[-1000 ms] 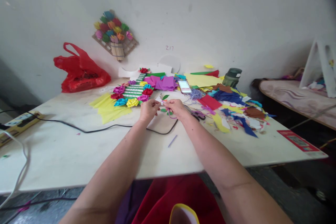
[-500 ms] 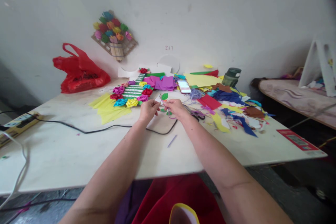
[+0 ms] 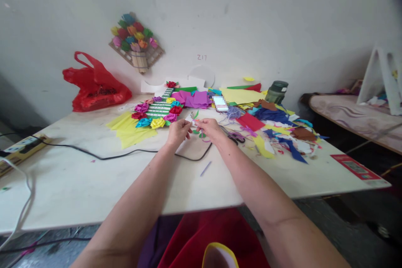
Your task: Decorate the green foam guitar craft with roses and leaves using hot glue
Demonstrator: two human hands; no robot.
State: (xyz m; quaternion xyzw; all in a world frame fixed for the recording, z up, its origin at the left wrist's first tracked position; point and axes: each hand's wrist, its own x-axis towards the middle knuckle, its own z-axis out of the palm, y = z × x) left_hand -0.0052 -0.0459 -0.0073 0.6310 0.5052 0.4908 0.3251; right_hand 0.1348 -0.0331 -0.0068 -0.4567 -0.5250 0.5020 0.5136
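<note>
My left hand (image 3: 179, 130) is closed, its thumb and fingers pinched together; what they hold is too small to name. Close beside it, my right hand (image 3: 210, 128) is pinched at the base of a green paper leaf (image 3: 196, 114), which stands up thin and narrow above the fingertips. The fingertips of both hands nearly meet. More green leaf pieces (image 3: 201, 135) lie just beneath them. Behind my left hand sits a guitar-shaped craft piece (image 3: 159, 109) with green and white stripes, edged with colourful paper flowers. Scissors (image 3: 236, 137) rest to the right of my right hand.
A black cord (image 3: 102, 158) crosses the white table (image 3: 103, 192). Yellow paper (image 3: 130, 130) and a red plastic bag (image 3: 100, 88) are at left. Paper scraps (image 3: 273, 115), purple yarn (image 3: 234, 112) and a dark bottle (image 3: 277, 92) are at right. A small purple stick (image 3: 205, 168) lies in front.
The green leaf above my fingertips has turned from broad side to narrow edge. Both hands have stayed in almost the same place.
</note>
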